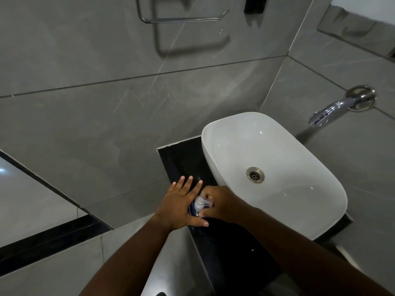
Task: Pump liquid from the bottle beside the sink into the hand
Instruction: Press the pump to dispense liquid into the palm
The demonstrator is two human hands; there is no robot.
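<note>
A dark blue bottle (pixel 195 210) with a clear pump head (pixel 203 203) stands on the black counter (pixel 181 161), just left of the white sink (pixel 277 146). My left hand (pixel 181 201) lies flat with fingers spread, close against the left of the pump head, palm down. My right hand (pixel 222 205) is curled around the bottle from the right, fingers by the pump head and thumb at the bottle's front. Most of the bottle body is hidden by both hands. No liquid is visible.
A chrome wall tap (pixel 339 106) sticks out above the sink's far right. The sink's drain (pixel 255 174) is dry-looking. A chrome towel ring (pixel 181 11) hangs on the grey tiled wall at top. The counter's front edge drops off below my arms.
</note>
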